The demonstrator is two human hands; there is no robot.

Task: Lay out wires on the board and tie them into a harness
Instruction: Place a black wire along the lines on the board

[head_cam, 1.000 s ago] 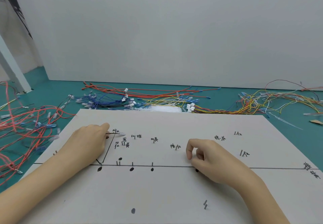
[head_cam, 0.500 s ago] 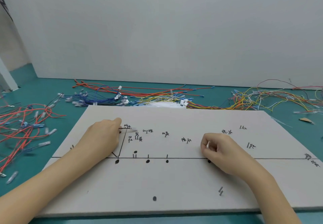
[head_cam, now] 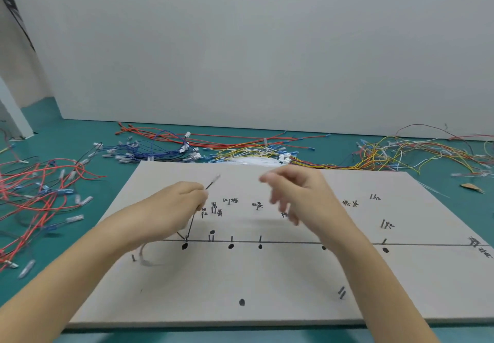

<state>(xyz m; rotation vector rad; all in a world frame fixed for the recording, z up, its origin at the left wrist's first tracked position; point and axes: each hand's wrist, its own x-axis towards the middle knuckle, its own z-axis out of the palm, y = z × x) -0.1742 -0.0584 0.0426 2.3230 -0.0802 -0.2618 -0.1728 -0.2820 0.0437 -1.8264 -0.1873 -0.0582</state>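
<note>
Black wire [head_cam: 196, 209] is pinched in the left hand [head_cam: 179, 209], slanting down to a peg on the board [head_cam: 294, 275], clear terminal up-right. The right hand [head_cam: 299, 195], blurred, fingers loosely spread, hovers just beside, nearer that free end.

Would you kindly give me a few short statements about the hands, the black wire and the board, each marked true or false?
1. The left hand pinches a thin black wire. True.
2. The right hand holds a yellow wire. False: it holds nothing, its fingers loose above the board.
3. The pale grey board carries handwritten black marks. True.
4. The loose blue wires lie on the board. False: they lie on the teal table beyond it.
</note>
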